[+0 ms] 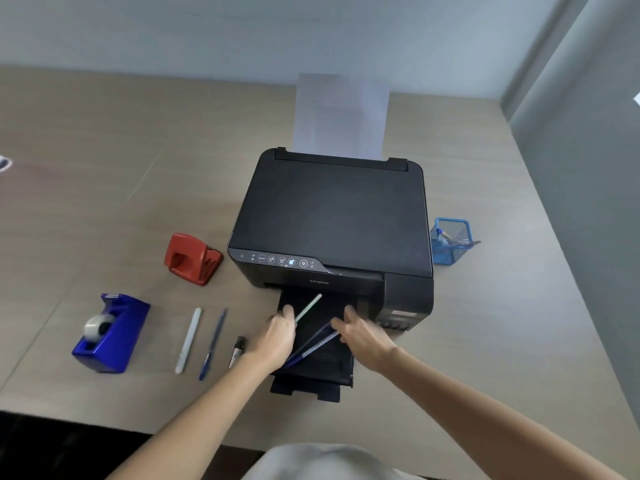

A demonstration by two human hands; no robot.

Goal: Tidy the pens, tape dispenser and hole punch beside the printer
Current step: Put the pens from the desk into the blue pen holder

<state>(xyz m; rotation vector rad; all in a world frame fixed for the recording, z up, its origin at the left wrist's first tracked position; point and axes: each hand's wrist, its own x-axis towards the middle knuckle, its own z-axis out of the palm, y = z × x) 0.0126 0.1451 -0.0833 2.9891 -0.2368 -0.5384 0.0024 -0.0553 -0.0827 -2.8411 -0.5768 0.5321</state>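
My left hand [277, 337] is closed on a white pen [309, 307] that sticks up over the printer's output tray [313, 375]. My right hand [360, 336] grips two blue pens [313, 346] that slant down to the left across the same tray. On the table to the left lie a white pen [188, 340], a blue pen [212, 344] and a short black marker [237, 350]. Further left stands a blue tape dispenser [112, 332]. A red hole punch [191, 258] sits beside the black printer [332, 220].
A blue mesh pen holder [450, 242] with a pen or two inside stands right of the printer. White paper [341, 116] rises from the printer's rear feed. The table's front edge runs near my body; a wall lies on the right.
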